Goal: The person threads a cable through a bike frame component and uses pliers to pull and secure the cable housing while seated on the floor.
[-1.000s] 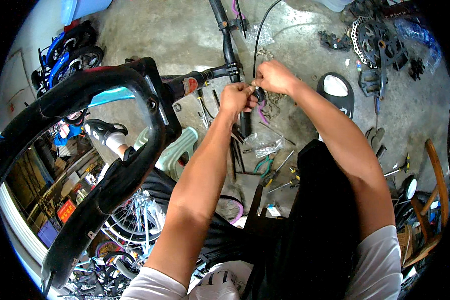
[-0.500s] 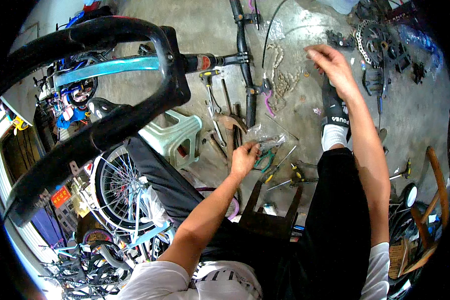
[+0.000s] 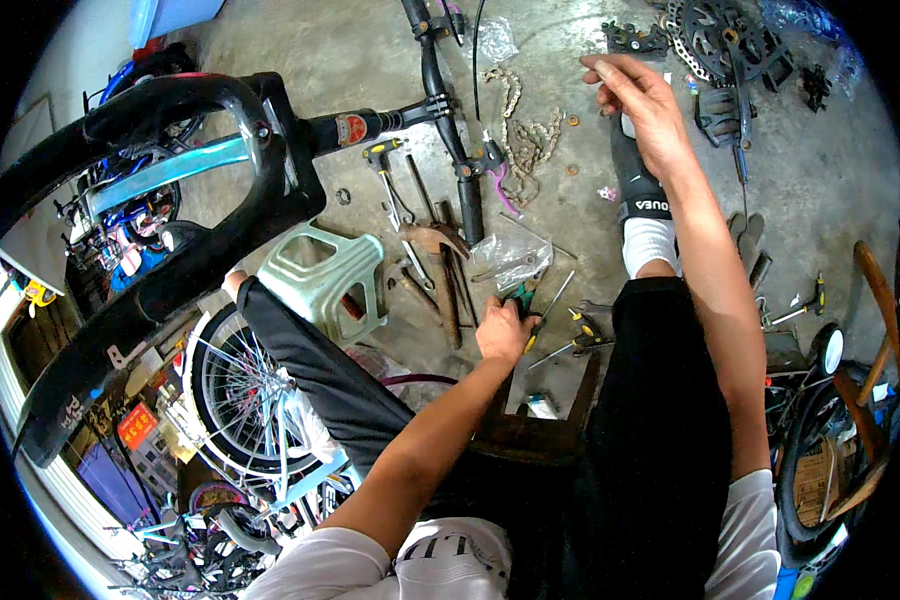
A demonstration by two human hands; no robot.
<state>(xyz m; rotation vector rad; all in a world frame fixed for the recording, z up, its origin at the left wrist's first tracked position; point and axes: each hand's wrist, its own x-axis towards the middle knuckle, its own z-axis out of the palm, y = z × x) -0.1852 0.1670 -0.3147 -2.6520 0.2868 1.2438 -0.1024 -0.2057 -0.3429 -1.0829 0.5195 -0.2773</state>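
My left hand (image 3: 505, 329) reaches down to the floor, its fingers closed around green-handled pliers (image 3: 521, 293); the hand covers part of them. Right beside it lies a screwdriver (image 3: 535, 333) with a yellow and black handle. A clear plastic bag (image 3: 511, 258) rests just beyond the fingers. Up at the far right, my right hand (image 3: 650, 112) hovers above my shoe with bent fingers apart and nothing visible in them. To the left of the tools, a hammer (image 3: 438, 238) and a pair of long-handled pliers (image 3: 394, 205) lie on the concrete.
A black bicycle fork and frame part (image 3: 295, 150) with handlebar (image 3: 450, 130) spans the upper left. Below it stands a pale green plastic stool (image 3: 325, 265). A loose chain (image 3: 530, 140) and crankset (image 3: 725, 40) lie farther off. Between my legs is a dark wooden stool (image 3: 530, 437).
My left hand has moved from beside the plastic bag to the green-handled pliers and closed on them. My right hand stays raised, its fingers more bent. The whole view has shifted slightly.
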